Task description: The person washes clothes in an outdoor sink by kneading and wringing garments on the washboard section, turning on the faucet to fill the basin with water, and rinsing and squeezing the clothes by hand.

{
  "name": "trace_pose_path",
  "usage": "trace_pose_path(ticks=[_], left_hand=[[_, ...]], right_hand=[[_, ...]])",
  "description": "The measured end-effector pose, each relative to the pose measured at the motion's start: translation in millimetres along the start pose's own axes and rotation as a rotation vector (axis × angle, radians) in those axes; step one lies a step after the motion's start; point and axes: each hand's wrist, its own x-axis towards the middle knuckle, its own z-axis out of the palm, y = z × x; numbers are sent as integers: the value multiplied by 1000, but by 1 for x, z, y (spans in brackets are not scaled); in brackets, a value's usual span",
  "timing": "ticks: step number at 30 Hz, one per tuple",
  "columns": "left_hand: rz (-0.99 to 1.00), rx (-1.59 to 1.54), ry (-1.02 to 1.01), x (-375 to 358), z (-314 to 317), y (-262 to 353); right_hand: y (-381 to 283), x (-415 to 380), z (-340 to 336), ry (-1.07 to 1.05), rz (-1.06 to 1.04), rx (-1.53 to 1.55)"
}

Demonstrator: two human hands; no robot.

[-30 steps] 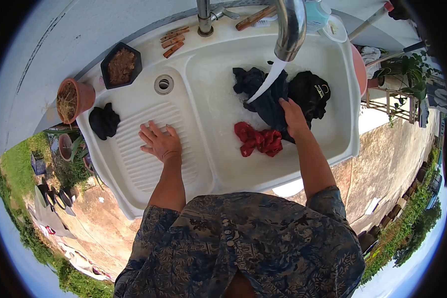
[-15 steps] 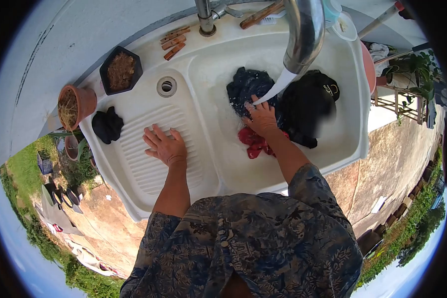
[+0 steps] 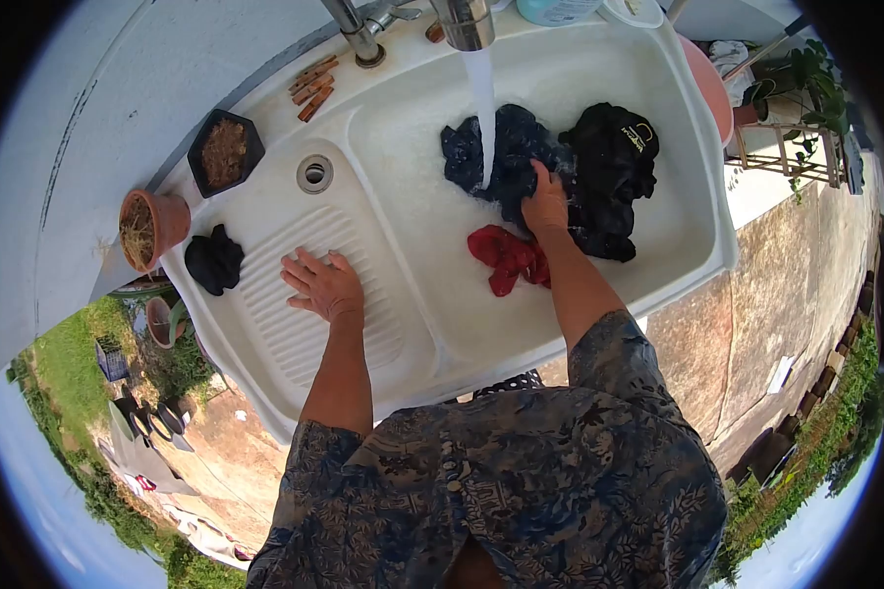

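My left hand (image 3: pixel 326 287) lies flat with fingers spread on the ribbed washboard (image 3: pixel 295 339) of the white sink, holding nothing. In the basin, my right hand (image 3: pixel 546 206) is closed on the lower right edge of a wet dark blue cloth (image 3: pixel 506 147); its fingertips are partly hidden. Water from the tap (image 3: pixel 465 25) pours onto that cloth. To the right of the hand lies a black garment (image 3: pixel 609 162) with a small light print. A red cloth (image 3: pixel 506 257) rests just below and left of the right wrist.
A crumpled black cloth (image 3: pixel 214 260) sits at the washboard's left edge. Beyond it stand a terracotta pot (image 3: pixel 170 221) and a black hexagonal pot (image 3: pixel 248 172). Wooden clothespins (image 3: pixel 314 88) lie on the rim near the drain hole (image 3: pixel 314 175). A blue container (image 3: pixel 557 10) stands at the back.
My right hand has drawn back from under the stream and closed on the dark blue cloth. The view has shifted, and the tap appears further left. My left hand stays on the washboard.
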Motion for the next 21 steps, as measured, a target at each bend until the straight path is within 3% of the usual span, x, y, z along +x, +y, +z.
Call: trace_pose_path(ticks=[1, 2, 4, 5, 6, 7, 9, 11, 13, 18, 21], left_hand=[[-24, 10, -55, 3, -1, 4], [0, 6, -43, 2, -9, 13], [546, -783, 114, -16, -37, 38], [374, -1107, -231, -26, -55, 56], [178, -1406, -590, -33, -71, 80], [189, -1408, -589, -37, -79, 103], [-544, -1353, -862, -41, -86, 140], [-488, -1624, -1299, -41, -75, 147], [-187, -1801, -1614, -35, -47, 138], [-123, -1897, -1358, -43, -44, 152], [-77, -1975, -1181, -58, -48, 163]], right_hand=[[-5, 8, 4, 37, 237, 139], [-10, 5, -7, 56, 249, 155], [-31, -4, -50, -234, 27, 605], [-41, -15, -65, -228, 25, 612], [-49, -32, -80, -254, 16, 918], [-56, -49, -92, -278, 5, 1224], [-73, -80, -105, -189, -305, 1230], [-96, -111, -134, -29, -636, 840], [-116, -137, -127, 84, -741, 683], [-119, -113, -74, 263, -676, 581], [-115, -66, -68, 149, -416, 535]])
